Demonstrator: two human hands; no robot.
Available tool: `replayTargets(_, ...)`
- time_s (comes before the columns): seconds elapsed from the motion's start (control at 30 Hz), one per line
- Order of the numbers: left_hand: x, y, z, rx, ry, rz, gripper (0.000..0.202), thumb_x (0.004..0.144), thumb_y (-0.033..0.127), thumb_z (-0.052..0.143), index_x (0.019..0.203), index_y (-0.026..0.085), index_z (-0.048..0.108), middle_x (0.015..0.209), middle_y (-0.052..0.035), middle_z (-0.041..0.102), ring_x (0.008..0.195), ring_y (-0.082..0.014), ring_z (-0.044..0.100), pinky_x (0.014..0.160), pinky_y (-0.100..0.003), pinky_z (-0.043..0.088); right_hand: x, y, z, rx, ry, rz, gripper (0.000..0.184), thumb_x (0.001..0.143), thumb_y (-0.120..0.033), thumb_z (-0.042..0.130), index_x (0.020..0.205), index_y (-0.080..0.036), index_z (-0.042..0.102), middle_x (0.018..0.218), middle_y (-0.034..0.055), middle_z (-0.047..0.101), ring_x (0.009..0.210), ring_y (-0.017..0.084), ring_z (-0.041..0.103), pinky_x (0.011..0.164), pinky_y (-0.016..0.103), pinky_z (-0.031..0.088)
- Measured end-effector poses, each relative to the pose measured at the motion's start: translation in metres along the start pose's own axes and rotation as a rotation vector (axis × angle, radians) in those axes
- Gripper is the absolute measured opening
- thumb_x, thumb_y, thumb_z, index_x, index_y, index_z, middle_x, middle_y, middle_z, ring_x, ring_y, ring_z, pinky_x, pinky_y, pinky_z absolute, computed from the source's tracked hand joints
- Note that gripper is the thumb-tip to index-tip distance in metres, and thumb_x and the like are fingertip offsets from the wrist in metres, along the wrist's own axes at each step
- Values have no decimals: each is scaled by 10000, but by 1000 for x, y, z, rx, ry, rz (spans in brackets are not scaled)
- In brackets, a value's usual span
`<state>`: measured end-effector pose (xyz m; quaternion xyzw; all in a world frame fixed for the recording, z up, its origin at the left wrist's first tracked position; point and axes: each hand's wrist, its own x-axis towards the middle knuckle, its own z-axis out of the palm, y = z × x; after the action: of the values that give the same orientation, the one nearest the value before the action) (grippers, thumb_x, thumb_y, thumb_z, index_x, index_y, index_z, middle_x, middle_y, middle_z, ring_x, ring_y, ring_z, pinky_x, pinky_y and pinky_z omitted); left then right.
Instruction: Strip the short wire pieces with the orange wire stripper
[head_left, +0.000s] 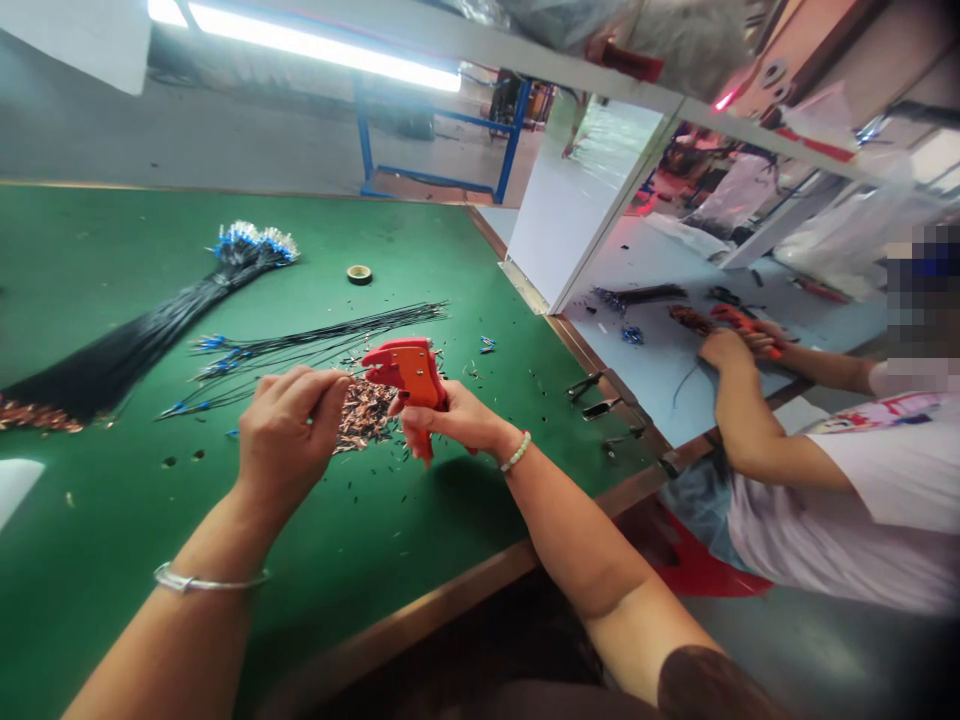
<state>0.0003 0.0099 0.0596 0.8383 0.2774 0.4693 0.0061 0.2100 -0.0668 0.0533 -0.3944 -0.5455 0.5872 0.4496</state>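
My right hand (457, 415) is wrapped round the handle of an orange-red wire stripper (409, 368), its jaws facing left. Just left of those jaws, my left hand (289, 420) has thumb and fingers pinched together; what they hold, if anything, is too small or hidden to make out. Below the stripper lies a pile of copper-coloured and black scraps (365, 415). Behind my hands a loose bunch of black wires (330, 335) with blue-and-metal ends is spread on the green tabletop (315, 560).
A thick bundle of black wires (142, 325) lies at the left, copper ends nearest me. A tape roll (359, 274) sits behind. Metal clips (600, 408) line the right edge. Beyond a white panel (577, 200), a co-worker's hands (731, 345) hold another orange tool.
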Motion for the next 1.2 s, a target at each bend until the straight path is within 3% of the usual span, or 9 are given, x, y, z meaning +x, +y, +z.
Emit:
replayTargets(0.1, 0, -6, -2, 30, 18, -11, 121, 984, 255, 575, 937, 210, 677, 864, -29, 728, 751, -167, 609, 783, -317, 449, -7, -13, -6, -116, -5, -60, 439, 900, -570, 673, 1076, -175, 598, 750, -9, 607, 644, 134, 595, 602, 287, 522)
replayTargets(0.2, -1, -14, -3, 60, 29, 21, 97, 974, 245, 594, 969, 225, 688, 860, -26, 728, 748, -171, 613, 792, -330, 443, -17, -25, -9, -436, 14, -71, 368, 917, -526, 666, 1045, -181, 644, 796, -5, 599, 709, 132, 551, 663, 280, 459)
replayTargets(0.4, -5, -22, 1, 100, -16, 92, 106, 960, 254, 613, 1020, 253, 701, 867, -26, 733, 776, -184, 646, 806, -354, 430, -25, -19, 11, -1074, -372, -27, 234, 797, -358, 782, 931, -174, 727, 847, 21, 655, 725, 144, 543, 640, 265, 372)
replayTargets(0.53, -7, -21, 3, 121, -36, 121, 100, 959, 249, 620, 1024, 249, 697, 855, -25, 722, 779, -178, 642, 808, -348, 429, -23, -11, 23, -1254, -403, -53, 342, 762, -462, 806, 956, -187, 742, 956, 69, 668, 830, 210, 579, 691, 306, 413)
replayTargets(0.63, -7, -18, 4, 99, -59, 141, 103, 959, 232, 613, 1023, 234, 694, 861, -30, 713, 768, -173, 628, 771, -333, 434, -20, -14, 21, -1118, -285, -111, 379, 822, -488, 778, 1036, -181, 719, 1030, 81, 679, 935, 227, 605, 818, 333, 456)
replayTargets(0.77, -6, -7, 6, -40, -149, 200, 102, 955, 210, 609, 1021, 217, 687, 883, -35, 700, 776, -164, 627, 726, -301, 452, -11, -15, 12, -804, 276, -137, 394, 976, -544, 586, 1074, -167, 646, 971, 65, 671, 865, 180, 600, 814, 309, 458)
replayTargets(0.8, -5, -4, 6, -86, -175, 208, 102, 955, 210, 608, 1021, 215, 686, 886, -35, 696, 775, -161, 626, 722, -293, 460, -9, -14, 10, -740, 356, -140, 403, 996, -556, 539, 1045, -169, 639, 926, 53, 660, 822, 170, 588, 783, 303, 453)
replayTargets(0.97, -4, 9, 8, -237, -286, 166, 135, 972, 220, 566, 1025, 213, 690, 849, -29, 664, 731, -137, 613, 665, -250, 476, -4, -6, 7, -517, 329, -220, 437, 998, -553, 502, 802, -179, 612, 703, -2, 555, 672, 131, 500, 670, 276, 414)
replayTargets(1.2, -8, 3, 7, -201, -290, 120, 176, 992, 288, 535, 1012, 234, 702, 886, -33, 706, 722, -126, 651, 644, -226, 485, -5, -6, 2, -237, 420, -153, 499, 906, -638, 583, 694, -187, 574, 537, -45, 479, 489, 91, 421, 514, 242, 354)
